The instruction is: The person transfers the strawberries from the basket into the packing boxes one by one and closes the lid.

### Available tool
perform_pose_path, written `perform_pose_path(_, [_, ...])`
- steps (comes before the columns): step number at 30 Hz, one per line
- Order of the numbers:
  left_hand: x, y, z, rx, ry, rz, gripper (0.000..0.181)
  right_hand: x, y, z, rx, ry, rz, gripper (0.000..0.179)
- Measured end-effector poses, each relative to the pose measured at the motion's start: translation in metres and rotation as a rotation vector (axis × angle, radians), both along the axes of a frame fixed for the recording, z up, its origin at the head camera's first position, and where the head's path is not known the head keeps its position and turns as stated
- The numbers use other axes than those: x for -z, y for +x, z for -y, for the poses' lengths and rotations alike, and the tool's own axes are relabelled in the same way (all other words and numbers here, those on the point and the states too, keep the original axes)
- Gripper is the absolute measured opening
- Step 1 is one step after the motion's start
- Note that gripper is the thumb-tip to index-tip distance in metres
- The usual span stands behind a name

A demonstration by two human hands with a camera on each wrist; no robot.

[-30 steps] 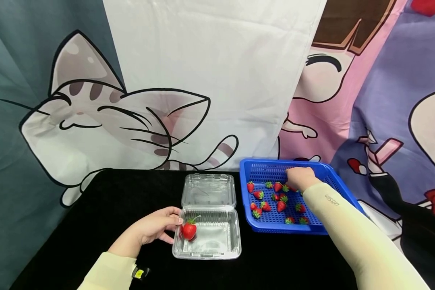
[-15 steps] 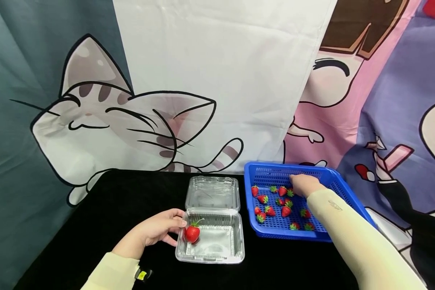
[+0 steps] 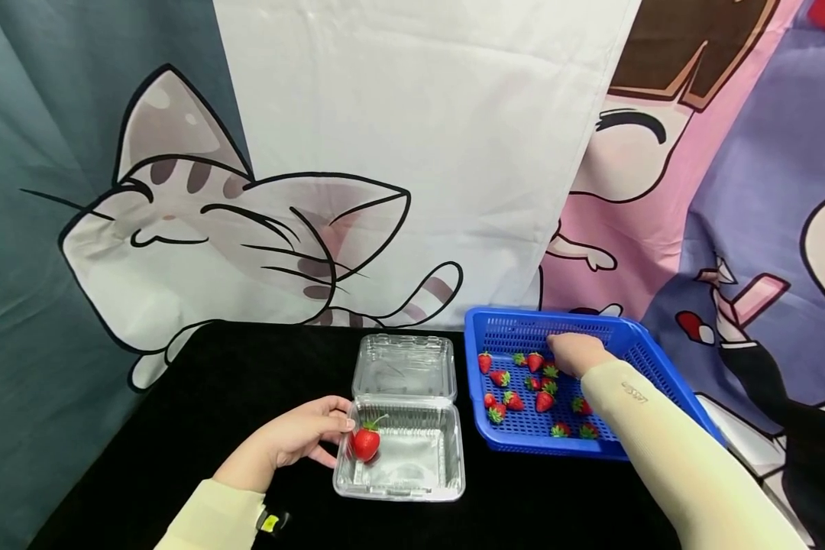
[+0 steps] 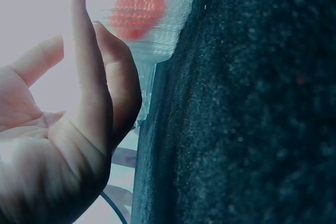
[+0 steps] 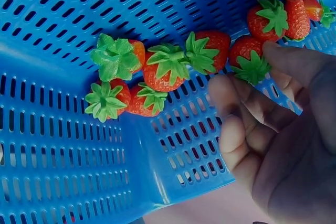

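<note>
A clear plastic clamshell box point(image 3: 412, 481) stands with its lid laid back. My left hand point(image 3: 309, 433) grips its left side, thumb over the rim and fingers along the outer wall. Inside, against that wall, is one red strawberry point(image 3: 367, 443) with a green stem; it shows through the plastic in the left wrist view. My right hand point(image 3: 577, 354) reaches into the blue basket point(image 3: 543, 444). In the right wrist view its thumb and forefinger pinch a strawberry point(image 5: 244, 50) with green leaves, among others lying close by.
Several more strawberries point(image 3: 544, 401) are scattered over the basket's slotted floor. Black cloth point(image 3: 275, 359) covers the table, and a printed curtain point(image 3: 412, 153) hangs right behind it. The basket's raised walls surround my right hand.
The head view has shifted slightly. My right hand has dipped a little lower in the basket, while the left hand, box and strawberry inside it stay put.
</note>
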State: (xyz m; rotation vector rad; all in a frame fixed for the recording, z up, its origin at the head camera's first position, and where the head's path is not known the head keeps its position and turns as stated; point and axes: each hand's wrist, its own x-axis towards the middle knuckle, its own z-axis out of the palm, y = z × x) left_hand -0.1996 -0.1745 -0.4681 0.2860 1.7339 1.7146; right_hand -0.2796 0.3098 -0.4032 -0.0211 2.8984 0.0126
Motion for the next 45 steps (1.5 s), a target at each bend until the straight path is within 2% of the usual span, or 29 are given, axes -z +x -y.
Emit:
perform_pose_path(5, [-0.001, 0.001, -0.001, -0.002, 0.002, -0.001, 0.043, 0.006, -0.004, -0.002, -0.077, 0.067, -0.013, 0.055])
perform_pose_path(7, [-0.002, 0.001, -0.001, -0.004, 0.003, -0.003, 0.044, 0.009, -0.005, -0.003, -0.074, 0.064, -0.009, 0.056])
perform_pose_path(14, [-0.004, 0.002, -0.001, -0.005, 0.003, -0.005, 0.044, 0.003, -0.001, 0.002, -0.046, 0.068, 0.023, 0.03])
perform_pose_path(19, [-0.005, 0.002, -0.001, -0.002, 0.009, -0.006, 0.044, -0.001, 0.0, 0.003, -0.026, 0.076, 0.028, 0.021])
perform_pose_path(29, [-0.004, 0.002, -0.001, -0.003, 0.011, -0.007, 0.044, -0.022, 0.009, 0.01, -0.045, 0.047, -0.015, 0.028])
perform_pose_path(36, [-0.004, 0.002, -0.001, -0.005, 0.011, -0.014, 0.045, -0.039, 0.015, 0.016, -0.093, -0.035, -0.07, 0.01])
perform_pose_path(45, [-0.003, 0.002, 0.0, -0.008, 0.01, -0.019, 0.045, -0.065, 0.036, 0.054, -0.191, -0.115, -0.152, 0.019])
